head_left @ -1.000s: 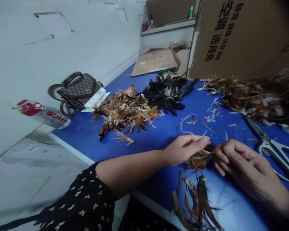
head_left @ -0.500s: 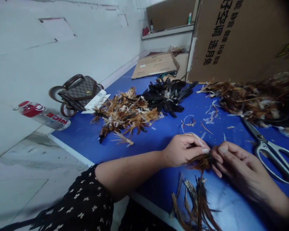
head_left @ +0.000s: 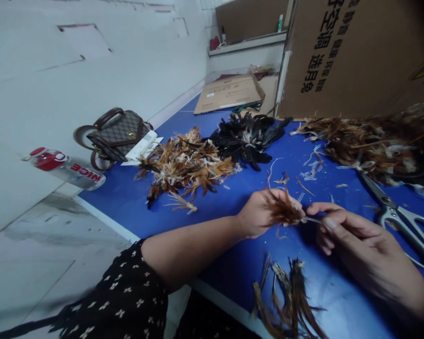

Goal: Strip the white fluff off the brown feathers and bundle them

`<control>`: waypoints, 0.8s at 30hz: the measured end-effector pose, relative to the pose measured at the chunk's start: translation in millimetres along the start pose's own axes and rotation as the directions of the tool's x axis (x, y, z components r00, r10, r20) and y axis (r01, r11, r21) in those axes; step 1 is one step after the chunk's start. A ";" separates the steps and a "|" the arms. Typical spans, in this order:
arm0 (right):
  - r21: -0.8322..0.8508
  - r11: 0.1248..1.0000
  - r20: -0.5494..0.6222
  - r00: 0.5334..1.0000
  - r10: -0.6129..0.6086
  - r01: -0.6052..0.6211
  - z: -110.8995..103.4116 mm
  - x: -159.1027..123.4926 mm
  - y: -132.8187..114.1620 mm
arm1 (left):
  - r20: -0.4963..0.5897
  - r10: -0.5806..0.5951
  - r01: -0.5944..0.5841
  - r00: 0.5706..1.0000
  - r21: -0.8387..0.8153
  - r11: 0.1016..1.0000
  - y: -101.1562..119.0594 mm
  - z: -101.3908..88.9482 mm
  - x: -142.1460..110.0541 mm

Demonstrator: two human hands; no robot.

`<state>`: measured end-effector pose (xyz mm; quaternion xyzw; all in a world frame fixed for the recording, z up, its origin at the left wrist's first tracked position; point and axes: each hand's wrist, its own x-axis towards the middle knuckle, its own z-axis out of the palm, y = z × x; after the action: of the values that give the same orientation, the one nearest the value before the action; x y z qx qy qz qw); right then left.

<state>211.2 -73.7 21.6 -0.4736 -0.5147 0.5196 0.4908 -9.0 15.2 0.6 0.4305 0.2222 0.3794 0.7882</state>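
Observation:
My left hand (head_left: 257,213) is closed on a small bundle of brown feathers (head_left: 284,209), held just above the blue table. From the bundle's tied end a thin pale strip (head_left: 313,220) runs to my right hand (head_left: 353,240), which pinches it between thumb and fingers. Below the hands several loose dark brown feathers (head_left: 297,292) lie near the table's front edge. Silver-handled scissors (head_left: 399,214) rest to the right, beyond my right hand.
Tan feather bundles (head_left: 187,165) and black feathers (head_left: 247,139) lie left of centre. More brown feathers (head_left: 378,139) are heaped at right before a large cardboard box (head_left: 356,56). A handbag (head_left: 118,134) and a bottle (head_left: 69,169) stand at left; plastic scraps (head_left: 311,172) litter the table (head_left: 215,226).
The feather bundle has turned up over my left hand, its feathers no longer pointing down. My right hand has drawn a little away, with the strip now stretched between the hands.

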 end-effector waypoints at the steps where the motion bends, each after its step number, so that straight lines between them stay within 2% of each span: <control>1: -0.036 0.999 -0.018 1.000 -0.024 0.023 -2.8 0.9 1.3 | 0.023 -0.012 0.012 1.000 -0.019 1.000 -0.3 0.4 -0.4; 3: -0.142 0.988 -0.031 0.998 -0.062 0.057 -7.8 2.9 4.2 | 0.046 -0.040 0.042 0.998 -0.027 0.999 1.4 3.7 -2.9; 6: -0.291 0.955 -0.007 0.998 -0.057 0.053 -10.9 5.4 6.2 | 0.056 -0.055 0.051 0.997 0.064 0.997 8.6 10.8 -8.2; 9: -0.344 0.938 -0.026 0.998 -0.053 0.041 -8.9 6.4 3.6 | 0.075 -0.088 0.075 0.993 0.155 0.985 15.4 15.2 -11.2; 12: -0.389 0.918 -0.053 0.993 -0.104 0.075 -5.8 5.6 -1.0 | 0.057 -0.148 0.135 0.987 0.183 0.974 16.9 15.8 -11.2; 15: -0.477 0.856 0.005 0.974 -0.227 0.202 -3.5 3.2 -3.6 | 0.006 -0.204 0.199 0.979 0.179 0.963 14.8 14.7 -9.1; 19: -0.573 0.707 0.103 0.892 -0.439 0.414 -0.2 1.3 -2.5 | -0.029 -0.254 0.255 0.967 0.196 0.947 9.1 12.6 -6.7; 21: -0.586 0.665 0.145 0.867 -0.477 0.463 1.1 1.4 -1.1 | -0.028 -0.268 0.267 0.963 0.230 0.936 4.5 11.6 -7.4; 24: -0.571 0.666 0.222 0.871 -0.438 0.480 1.8 1.6 1.5 | 0.003 -0.261 0.248 0.965 0.309 0.918 -2.4 9.5 -10.9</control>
<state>209.2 -72.2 20.2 -0.4434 -0.7720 0.2004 0.4089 -8.2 0.9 3.9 0.5232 0.3149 0.2251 0.7592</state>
